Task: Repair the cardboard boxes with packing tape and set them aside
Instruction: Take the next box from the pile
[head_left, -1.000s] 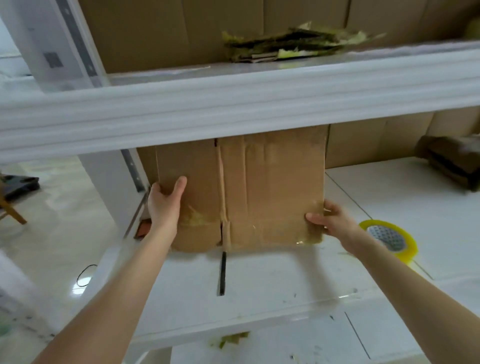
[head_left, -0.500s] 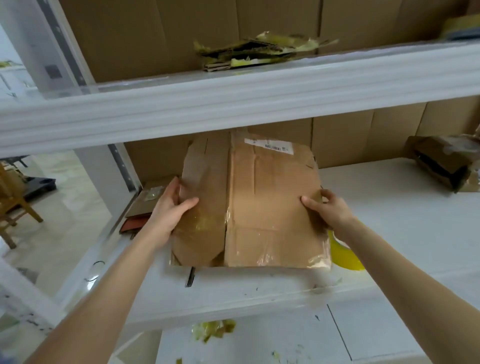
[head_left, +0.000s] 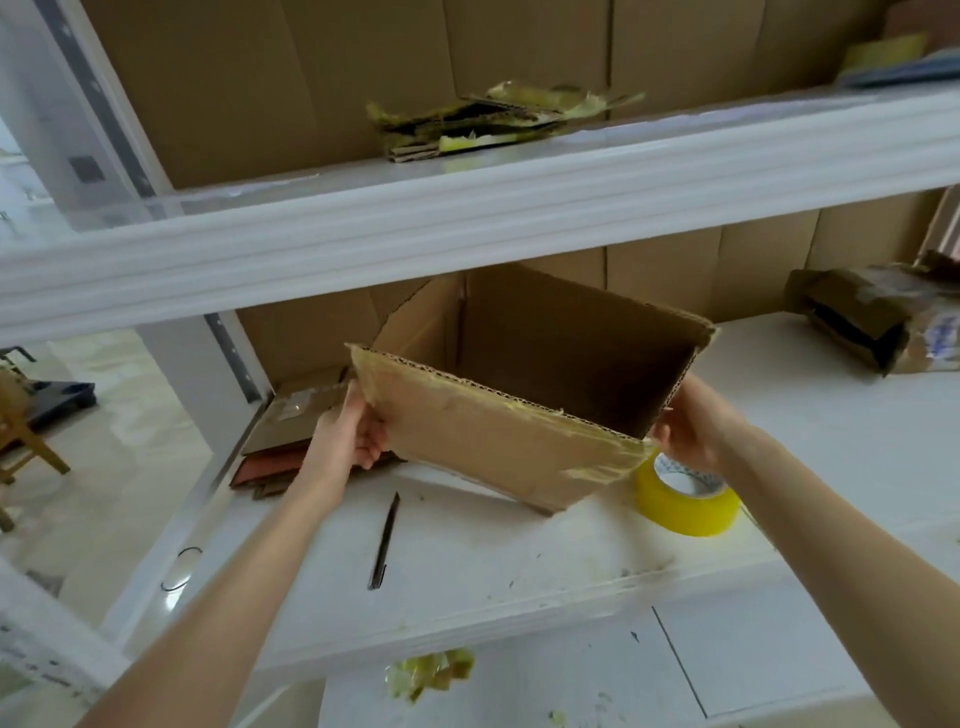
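Observation:
A brown cardboard box (head_left: 498, 441) stands tilted on the white shelf (head_left: 467, 561), its open side turned up toward me and its dark inside showing. Old yellowish tape clings to its near rim. My left hand (head_left: 353, 431) grips the box's left edge. My right hand (head_left: 685, 421) grips its right near corner. A roll of yellow packing tape (head_left: 685, 499) lies flat on the shelf just under my right hand, beside the box.
A thin dark blade or pen (head_left: 384, 540) lies on the shelf in front of the box. Flattened cardboard pieces (head_left: 291, 431) are stacked at the left. A crumpled box (head_left: 862, 322) sits far right. Cardboard scraps (head_left: 488, 124) lie on the upper shelf. Tape scraps (head_left: 431, 675) lie below.
The box has been turned over from its taped bottom facing me to its open side up. Both hands shifted to its side edges. The tape roll is now uncovered.

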